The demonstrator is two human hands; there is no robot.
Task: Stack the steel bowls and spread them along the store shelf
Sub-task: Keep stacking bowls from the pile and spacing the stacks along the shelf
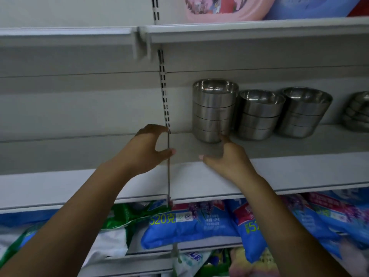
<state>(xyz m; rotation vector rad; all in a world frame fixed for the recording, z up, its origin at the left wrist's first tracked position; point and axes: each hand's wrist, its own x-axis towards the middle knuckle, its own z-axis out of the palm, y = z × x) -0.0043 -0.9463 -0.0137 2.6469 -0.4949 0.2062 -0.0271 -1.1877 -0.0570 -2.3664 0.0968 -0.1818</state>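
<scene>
We are looking up at a grey store shelf [279,166] on which stacks of steel bowls are standing in a row toward the back. The leftmost stack [214,110], four bowls high, is standing just beside a second stack [259,114] of three, which is nearly touching a third stack [305,112]; a fourth stack [357,110] is being cut off by the right frame edge, apart from the others. Our left hand [147,150] is hovering in front of the slotted upright [163,90] that divides the shelf bays, its grip released, thumb and fingers curving open around nothing. Our right hand [227,160] is also holding nothing, its grip spread open above the shelf, one fingertip reaching the base of the leftmost stack. Detergent bags [189,224] are lying on the shelf below, and a pink basin [223,9] is sitting on the shelf above.
</scene>
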